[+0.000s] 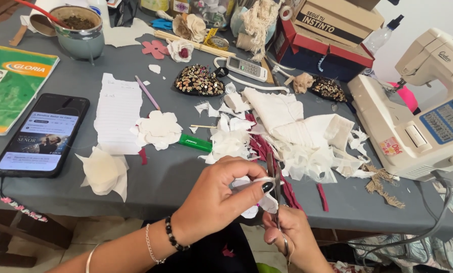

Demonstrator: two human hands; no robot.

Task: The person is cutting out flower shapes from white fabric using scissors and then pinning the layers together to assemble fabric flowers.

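Note:
My left hand [221, 194] pinches a small piece of white fabric [264, 202] at the near edge of the grey table [161, 182]. My right hand [292, 230] grips a pair of scissors [275, 184] by the handles, blades pointing up and touching the white piece. Just beyond the hands lie a heap of white fabric scraps [297, 136] and dark red fabric strips [262, 146]. A finished white fabric flower [158, 129] rests to the left of the heap, next to a green lighter [196, 143].
A cream sewing machine [418, 116] stands at the right. A black phone [42, 136], a lined paper sheet [117, 112], a green notebook [12, 86], a cup with a red straw [79, 31], sequined hearts [198, 81], a white remote [244, 68] and a cardboard box [332, 30] crowd the tabletop.

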